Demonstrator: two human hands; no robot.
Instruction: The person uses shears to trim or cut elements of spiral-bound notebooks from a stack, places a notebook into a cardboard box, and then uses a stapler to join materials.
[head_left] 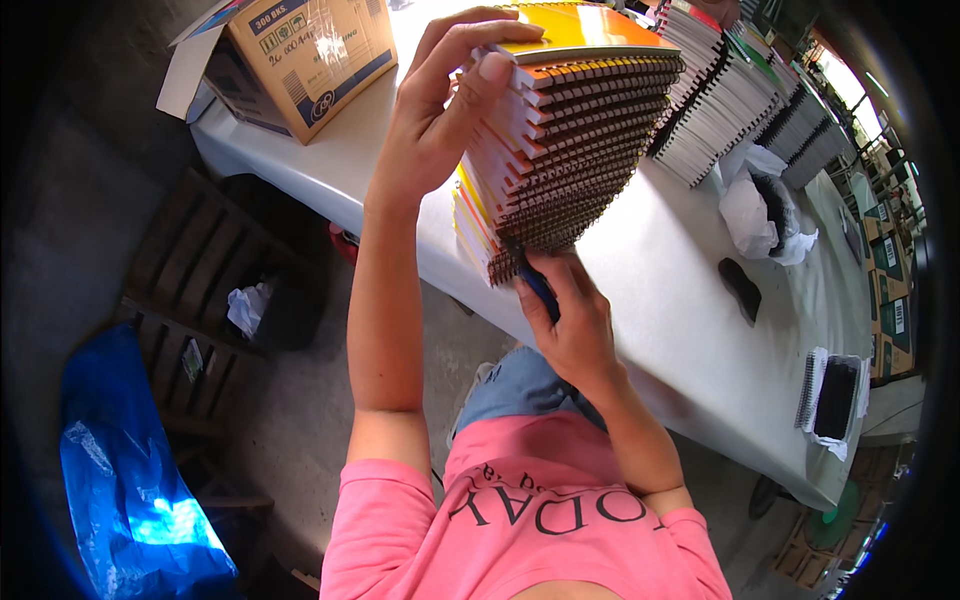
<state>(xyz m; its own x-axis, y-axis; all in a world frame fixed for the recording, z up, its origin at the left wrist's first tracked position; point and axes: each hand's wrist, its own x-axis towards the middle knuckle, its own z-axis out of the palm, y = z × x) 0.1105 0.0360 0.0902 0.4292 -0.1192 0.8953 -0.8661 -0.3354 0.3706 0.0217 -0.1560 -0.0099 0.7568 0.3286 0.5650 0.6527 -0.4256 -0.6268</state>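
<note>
A tall stack of spiral-bound notebooks (590,150) stands on the white-covered table in front of me, its dark wire spines facing me and a glossy yellow cover on top. My left hand (450,95) grips the stack's upper left corner, fingers over the top cover and thumb against the side. Low at the stack, my right hand (575,320) is closed around a blue-handled tool (541,288). The tool's dark tip meets the wire coils near the bottom notebooks; its exact kind is hidden by my fingers.
A cardboard box (310,60) with an open flap sits at the table's (680,300) far left. More bound stacks (715,95) stand at the far right. Nearer are a white plastic wrapping (752,215), a dark object (740,288) and black coils on white paper (835,395). A blue plastic sheet (120,480) hangs lower left.
</note>
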